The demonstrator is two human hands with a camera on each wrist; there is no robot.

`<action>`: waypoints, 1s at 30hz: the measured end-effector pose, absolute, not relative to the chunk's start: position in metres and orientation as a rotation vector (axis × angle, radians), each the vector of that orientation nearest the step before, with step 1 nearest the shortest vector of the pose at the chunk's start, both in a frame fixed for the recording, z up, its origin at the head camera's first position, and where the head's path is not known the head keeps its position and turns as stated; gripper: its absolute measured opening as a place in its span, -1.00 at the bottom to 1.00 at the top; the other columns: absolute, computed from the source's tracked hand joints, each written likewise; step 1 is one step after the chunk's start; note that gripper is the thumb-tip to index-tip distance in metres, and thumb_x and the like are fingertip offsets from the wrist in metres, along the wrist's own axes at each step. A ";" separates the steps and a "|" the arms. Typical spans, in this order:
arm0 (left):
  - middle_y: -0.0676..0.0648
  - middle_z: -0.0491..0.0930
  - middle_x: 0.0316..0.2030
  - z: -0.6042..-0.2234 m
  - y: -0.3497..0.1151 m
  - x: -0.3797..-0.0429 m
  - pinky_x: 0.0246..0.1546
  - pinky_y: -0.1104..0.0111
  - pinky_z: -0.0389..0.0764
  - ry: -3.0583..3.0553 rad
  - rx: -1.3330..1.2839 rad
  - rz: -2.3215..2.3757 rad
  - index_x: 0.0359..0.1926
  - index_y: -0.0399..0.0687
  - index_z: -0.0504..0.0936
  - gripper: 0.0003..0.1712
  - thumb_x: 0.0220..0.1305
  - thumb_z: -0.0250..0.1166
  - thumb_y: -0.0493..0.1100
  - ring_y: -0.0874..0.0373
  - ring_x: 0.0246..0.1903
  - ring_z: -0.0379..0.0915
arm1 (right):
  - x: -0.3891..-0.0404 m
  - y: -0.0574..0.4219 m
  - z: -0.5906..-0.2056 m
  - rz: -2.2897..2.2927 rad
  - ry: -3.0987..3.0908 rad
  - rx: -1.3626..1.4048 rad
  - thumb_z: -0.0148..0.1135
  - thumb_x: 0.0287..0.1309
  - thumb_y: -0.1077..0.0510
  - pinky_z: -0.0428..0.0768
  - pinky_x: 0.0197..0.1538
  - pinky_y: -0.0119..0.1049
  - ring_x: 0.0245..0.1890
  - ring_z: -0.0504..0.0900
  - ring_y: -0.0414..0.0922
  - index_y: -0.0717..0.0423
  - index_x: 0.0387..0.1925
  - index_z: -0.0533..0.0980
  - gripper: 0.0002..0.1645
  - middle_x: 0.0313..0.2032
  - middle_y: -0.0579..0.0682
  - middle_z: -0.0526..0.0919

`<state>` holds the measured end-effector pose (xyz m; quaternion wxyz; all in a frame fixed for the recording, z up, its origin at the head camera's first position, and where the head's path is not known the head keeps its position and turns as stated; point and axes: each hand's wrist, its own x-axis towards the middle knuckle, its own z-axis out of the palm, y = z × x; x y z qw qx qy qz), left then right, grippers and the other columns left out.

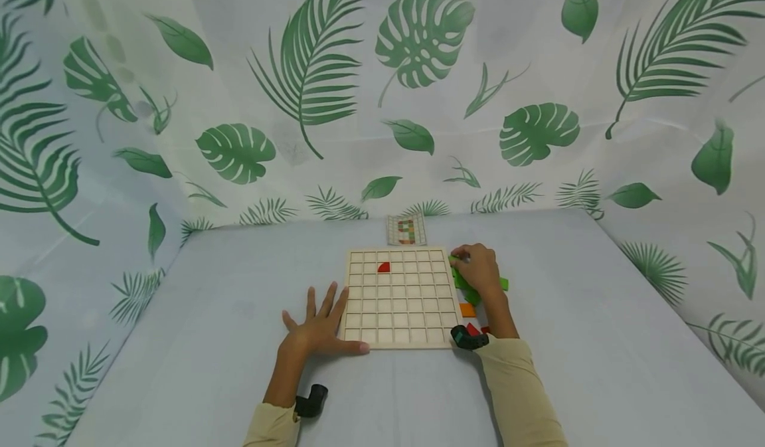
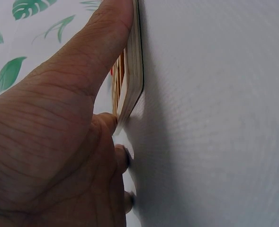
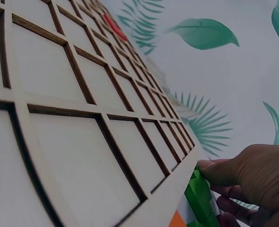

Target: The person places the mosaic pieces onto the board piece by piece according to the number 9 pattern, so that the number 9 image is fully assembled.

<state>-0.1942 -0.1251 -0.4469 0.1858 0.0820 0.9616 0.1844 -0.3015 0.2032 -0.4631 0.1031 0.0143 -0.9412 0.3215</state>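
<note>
The wooden grid board [image 1: 399,305] lay flat on the pale surface [image 1: 197,327], centred before the person. The left hand [image 1: 319,333] was at its 8 o'clock, fingers spread wide, thumb along the near edge and forefinger beside the left edge; that grip was open and had hold of nothing. The right hand [image 1: 483,271] was between 2 and 3 o'clock, its grip drawn nearly closed, thumb and fingers bent about the green pieces [image 3: 200,196]. Whether it had a piece pinched could not be told.

An orange piece [image 1: 468,310] and red pieces [image 1: 472,329] lay toward 4 o'clock; one red quarter-round piece [image 1: 384,268] sat in a cell toward 11.

The pieces looked light, stiff and smooth, perhaps a little slippery, and small enough that a thumb-and-forefinger pinch on opposite edges seemed best. The board appeared light and rigid, its thin dividers the likeliest part to chip, so its outer frame was the sounder place to hold.

No brand or label was readable. The card [image 1: 406,230] at 12 o'clock carried a coloured pattern on a grid; any lettering there was too small to make out.
</note>
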 end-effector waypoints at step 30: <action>-0.08 -0.33 0.58 -0.447 -0.122 -0.194 0.15 -0.58 -0.32 2.727 0.224 0.491 0.57 0.13 -0.17 0.38 -0.09 0.36 0.51 -0.31 0.51 -0.59 | -0.309 0.227 -0.467 1.032 -2.850 0.244 0.19 0.26 0.33 0.47 0.16 0.17 0.09 0.52 0.29 0.36 -0.06 0.62 -0.75 -0.04 0.34 0.59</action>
